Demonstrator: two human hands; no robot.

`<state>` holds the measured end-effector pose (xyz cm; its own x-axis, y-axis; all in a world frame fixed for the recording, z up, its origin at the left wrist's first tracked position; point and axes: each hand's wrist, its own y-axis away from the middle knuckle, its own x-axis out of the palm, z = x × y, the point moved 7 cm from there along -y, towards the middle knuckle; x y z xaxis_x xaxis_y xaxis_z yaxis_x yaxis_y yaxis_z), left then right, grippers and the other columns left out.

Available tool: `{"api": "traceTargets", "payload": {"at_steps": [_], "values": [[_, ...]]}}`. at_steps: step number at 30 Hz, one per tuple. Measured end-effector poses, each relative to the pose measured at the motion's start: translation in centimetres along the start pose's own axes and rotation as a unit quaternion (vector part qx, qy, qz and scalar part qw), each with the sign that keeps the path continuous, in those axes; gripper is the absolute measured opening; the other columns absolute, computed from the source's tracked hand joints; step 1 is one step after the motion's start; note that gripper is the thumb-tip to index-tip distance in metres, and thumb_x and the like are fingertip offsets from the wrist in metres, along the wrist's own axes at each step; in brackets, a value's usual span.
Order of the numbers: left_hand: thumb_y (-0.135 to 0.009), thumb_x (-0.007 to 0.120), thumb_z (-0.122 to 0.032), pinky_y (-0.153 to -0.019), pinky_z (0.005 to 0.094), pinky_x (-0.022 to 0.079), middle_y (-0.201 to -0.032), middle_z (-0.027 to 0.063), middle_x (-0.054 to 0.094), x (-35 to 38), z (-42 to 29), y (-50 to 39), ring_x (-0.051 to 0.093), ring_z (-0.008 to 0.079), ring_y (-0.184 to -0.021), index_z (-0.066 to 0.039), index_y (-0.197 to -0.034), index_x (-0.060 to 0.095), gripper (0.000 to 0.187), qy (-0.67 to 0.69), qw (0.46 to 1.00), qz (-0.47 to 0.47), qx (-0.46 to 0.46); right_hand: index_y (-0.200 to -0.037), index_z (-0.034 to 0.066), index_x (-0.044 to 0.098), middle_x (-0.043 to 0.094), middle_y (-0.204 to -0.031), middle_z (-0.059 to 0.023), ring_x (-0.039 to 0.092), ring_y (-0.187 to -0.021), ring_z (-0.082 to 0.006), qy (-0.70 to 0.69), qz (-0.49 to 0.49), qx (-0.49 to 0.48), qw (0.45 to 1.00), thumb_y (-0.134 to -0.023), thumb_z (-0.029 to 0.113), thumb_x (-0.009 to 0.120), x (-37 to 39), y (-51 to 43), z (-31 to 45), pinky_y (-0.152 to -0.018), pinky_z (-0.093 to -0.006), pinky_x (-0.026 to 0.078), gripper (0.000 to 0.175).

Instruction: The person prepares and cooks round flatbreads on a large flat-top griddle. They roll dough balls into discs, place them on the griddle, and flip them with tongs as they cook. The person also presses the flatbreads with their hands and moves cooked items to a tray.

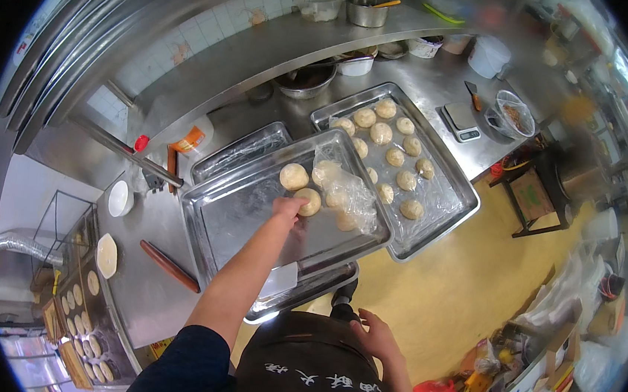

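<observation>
My left hand [289, 209] reaches over a metal baking tray [232, 233], its fingers against a round dough ball [308, 202]; whether they grip it I cannot tell. Another dough ball [294, 177] lies just behind. Several more in that tray lie under clear plastic film [361, 203]. A white scraper [279, 280] rests at the tray's near edge. My right hand [377, 336] hangs beside the dark apron, fingers apart, holding nothing. Beyond, a second tray [433, 237] bears many dough balls on film.
On the steel counter are a wooden rolling pin [169, 265], a white bowl [121, 199], an oval dish [107, 256], a kitchen scale [459, 119] and a scraper with a wooden handle [474, 95]. Flat dough rounds [93, 283] lie on a griddle at the left. A shelf overhangs the counter's back.
</observation>
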<state>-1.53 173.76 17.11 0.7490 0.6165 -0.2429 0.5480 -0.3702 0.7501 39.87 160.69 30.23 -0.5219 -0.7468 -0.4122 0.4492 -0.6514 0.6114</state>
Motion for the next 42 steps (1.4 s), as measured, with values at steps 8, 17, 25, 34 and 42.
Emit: {"api": "traceTargets", "payload": {"at_steps": [8, 17, 25, 34, 42], "values": [[-0.074, 0.095, -0.023, -0.07, 0.0386, 0.057, -0.11, 0.0135, 0.077, 1.1, -0.9, 0.6, 0.073, 0.0251, -0.09, 0.004, -0.113, 0.073, 0.052, 0.003, 0.992, -0.003, 0.127, -0.147, -0.0023, 0.059, 0.068, -0.14, -0.0245, 0.068, -0.128, -0.0366, 0.01, -0.022, 0.036, 0.999, -0.103, 0.037, 0.07, -5.4, -1.6, -4.8, -0.106, -0.0439, 0.055, 0.06], [-0.08, 0.091, -0.017, -0.086, 0.0401, 0.059, -0.113, 0.0098, 0.077, 2.8, -0.8, -0.8, 0.074, 0.0236, -0.1, -0.005, -0.12, 0.074, 0.046, -0.079, 0.979, -0.026, 0.185, -0.148, -0.0024, 0.059, 0.067, -0.142, -0.025, 0.068, -0.129, -0.0355, 0.013, -0.02, 0.016, 1.0, -0.103, 0.036, 0.071, -6.2, -1.9, -5.0, -0.106, -0.0427, 0.055, 0.06], [-0.09, 0.086, -0.019, -0.101, 0.0479, 0.058, -0.135, 0.0116, 0.069, 1.2, -0.8, 3.4, 0.068, 0.0286, -0.124, -0.006, -0.139, 0.064, 0.055, 0.229, 0.96, 0.157, 0.024, -0.147, -0.0018, 0.059, 0.066, -0.141, -0.0264, 0.067, -0.128, -0.0394, 0.02, -0.015, 0.009, 1.0, -0.101, 0.04, 0.071, -6.1, -2.7, -4.5, -0.107, -0.0456, 0.054, 0.063], [-0.101, 0.073, -0.009, -0.111, 0.0409, 0.055, -0.136, 0.013, 0.067, -22.5, 3.5, 16.8, 0.066, 0.0264, -0.127, 0.001, -0.14, 0.059, 0.043, 0.45, 0.87, 0.151, 0.132, -0.149, 0.0017, 0.058, 0.062, -0.147, -0.0254, 0.061, -0.135, -0.04, 0.165, 0.146, -0.1, 0.97, -0.101, 0.045, 0.068, 0.1, -3.5, 5.7, -0.114, -0.0454, 0.048, 0.065], [-0.097, 0.077, -0.015, -0.103, 0.0429, 0.057, -0.129, 0.0127, 0.069, -50.3, 26.4, 18.8, 0.07, 0.0245, -0.118, 0.004, -0.137, 0.058, 0.048, 0.367, 0.917, -0.147, 0.052, -0.152, 0.0024, 0.054, 0.059, -0.151, -0.0235, 0.059, -0.137, -0.0378, 0.13, 0.234, -0.201, 0.942, -0.103, 0.038, 0.07, 15.8, -1.3, 22.6, -0.116, -0.0433, 0.046, 0.063]]}}
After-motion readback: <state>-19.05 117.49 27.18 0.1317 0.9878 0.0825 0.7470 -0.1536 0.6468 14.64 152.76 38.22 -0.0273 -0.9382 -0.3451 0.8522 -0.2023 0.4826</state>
